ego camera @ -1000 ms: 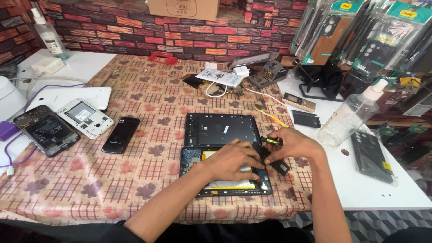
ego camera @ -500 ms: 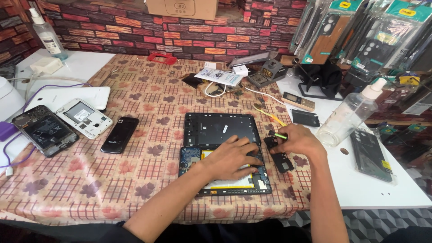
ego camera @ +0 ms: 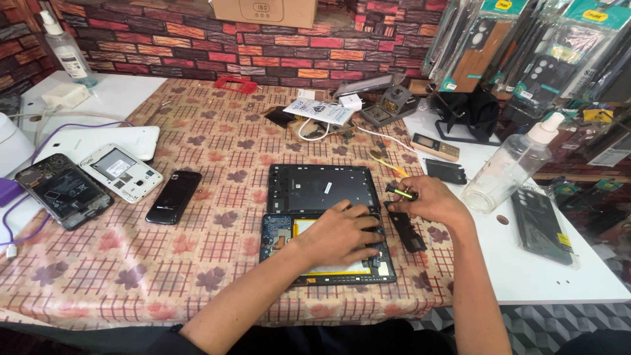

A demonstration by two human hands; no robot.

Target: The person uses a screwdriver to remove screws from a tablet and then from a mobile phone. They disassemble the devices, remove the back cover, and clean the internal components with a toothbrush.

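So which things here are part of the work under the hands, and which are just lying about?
In hand:
- opened tablet, under the left hand
- black back frame above it
- screwdriver in the right hand
- black strip part beside the tablet

Lying about:
- black phone
- white opened phone
- dark opened phone
- clear spray bottle
- small keypad phone

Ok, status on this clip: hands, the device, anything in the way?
Left hand flat on opened tablet. Right hand pinching a green-tipped tool at its right edge. Detached back cover lies just behind; small black part beside the right hand.
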